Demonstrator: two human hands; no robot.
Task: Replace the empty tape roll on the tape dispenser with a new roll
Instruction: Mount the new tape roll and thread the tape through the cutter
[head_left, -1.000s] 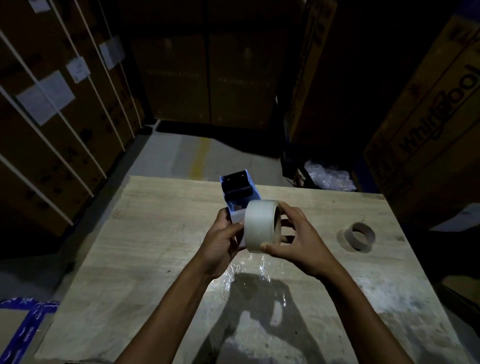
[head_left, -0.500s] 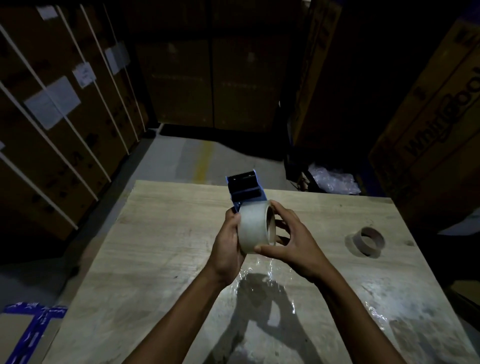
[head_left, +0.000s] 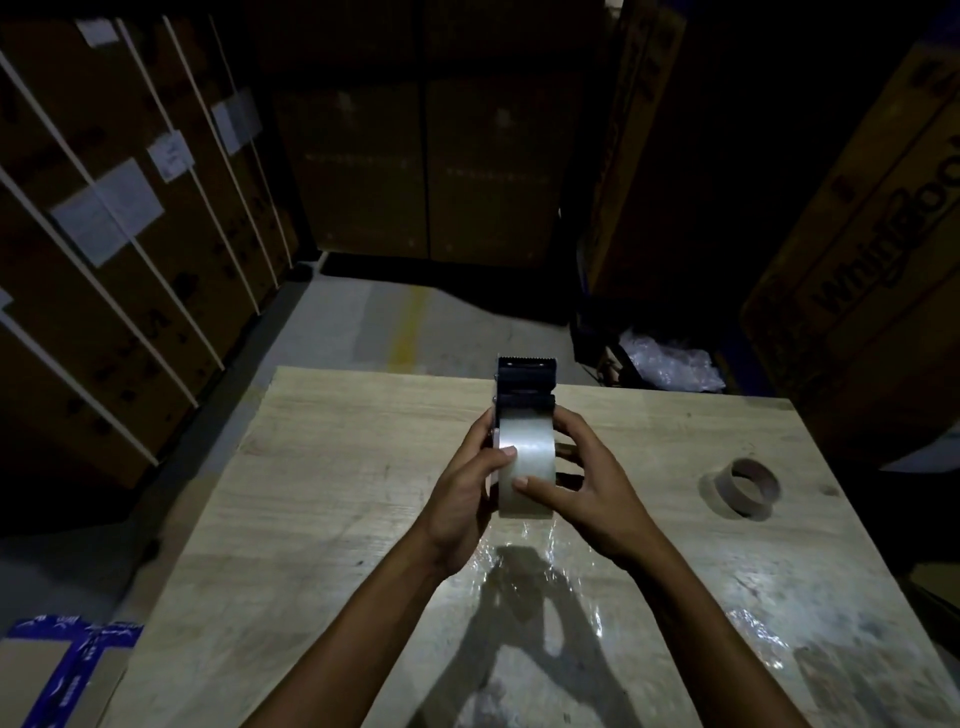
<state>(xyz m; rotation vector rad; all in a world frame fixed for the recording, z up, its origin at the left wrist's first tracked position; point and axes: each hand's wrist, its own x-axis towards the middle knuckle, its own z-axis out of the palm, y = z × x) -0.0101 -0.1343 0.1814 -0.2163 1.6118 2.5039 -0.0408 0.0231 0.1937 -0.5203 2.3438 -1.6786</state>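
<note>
Dim storeroom: cardboard boxes (head_left: 119, 270) surround a wooden table (head_left: 322, 499).

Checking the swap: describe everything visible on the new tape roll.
The new tape roll is wide, pale and glossy, looks like clear packing tape, apparently full. It sits upright in line with the dark dispenser, held above the wooden table. The left hand grips its left side, the right hand its right, both thumbs on its face. Whether it is fully seated is unclear.

One tape dispenser (head_left: 524, 387) and one new roll (head_left: 525, 470) between two hands' fingers (head_left: 501, 454), one empty core (head_left: 748, 488) well right.
</note>
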